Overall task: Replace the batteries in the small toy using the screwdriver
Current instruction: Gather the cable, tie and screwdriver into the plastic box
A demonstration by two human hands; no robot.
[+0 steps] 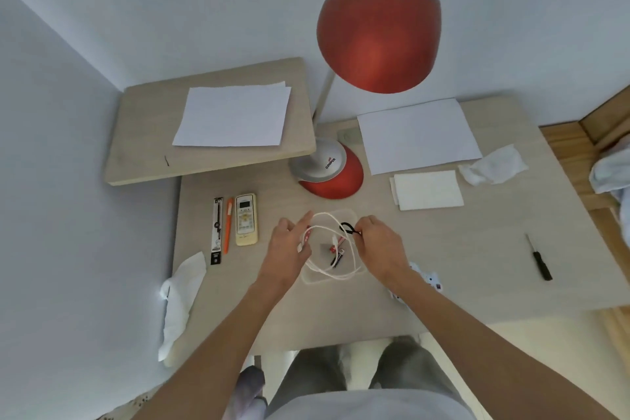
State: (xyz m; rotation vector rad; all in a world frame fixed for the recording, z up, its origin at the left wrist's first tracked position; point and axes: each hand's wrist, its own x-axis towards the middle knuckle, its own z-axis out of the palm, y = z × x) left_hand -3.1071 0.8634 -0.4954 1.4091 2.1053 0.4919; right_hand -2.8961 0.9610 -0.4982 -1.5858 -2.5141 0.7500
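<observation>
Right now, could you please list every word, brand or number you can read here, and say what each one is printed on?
"COOPER": on the grey collar of the red lamp base.
Remote control: display and button labels too small to read.
Black packet beside the orange pen: print too blurred to read.
Batteries in the clear tray: markings unreadable.

The table (460, 266) is pale matt wood-grain laminate; the lamp shade (378, 31) is smooth red with a soft sheen; the paper sheets (417, 135) are matt white; the screwdriver (540, 259) handle looks black plastic; the tissue (492, 165) is crumpled, soft.
</observation>
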